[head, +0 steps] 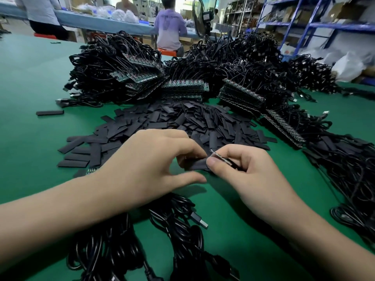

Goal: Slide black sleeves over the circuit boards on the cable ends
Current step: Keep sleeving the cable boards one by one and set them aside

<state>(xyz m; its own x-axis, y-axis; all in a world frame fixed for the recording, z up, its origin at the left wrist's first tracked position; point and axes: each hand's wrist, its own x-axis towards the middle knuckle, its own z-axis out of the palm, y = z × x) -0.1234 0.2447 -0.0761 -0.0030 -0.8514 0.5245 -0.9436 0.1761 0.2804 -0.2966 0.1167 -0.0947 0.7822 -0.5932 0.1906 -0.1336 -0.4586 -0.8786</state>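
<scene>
My left hand (pixel 150 165) pinches a flat black sleeve (pixel 197 164) between curled fingers and thumb, above the green table. My right hand (pixel 245 169) pinches a narrow circuit board (pixel 220 157) on a cable end, its tip right at the sleeve's mouth. A large loose pile of black sleeves (pixel 182 122) lies just beyond my hands. Behind it stand stacks of bare circuit boards (pixel 185 86) with their black cables (pixel 113 63) heaped up.
Coiled black cables with USB plugs (pixel 182 224) lie under my forearms at the table's near edge. More cables (pixel 345 165) with sleeved ends spread along the right. One stray sleeve (pixel 49 112) lies at the left. People sit at a far bench; blue shelving stands at right.
</scene>
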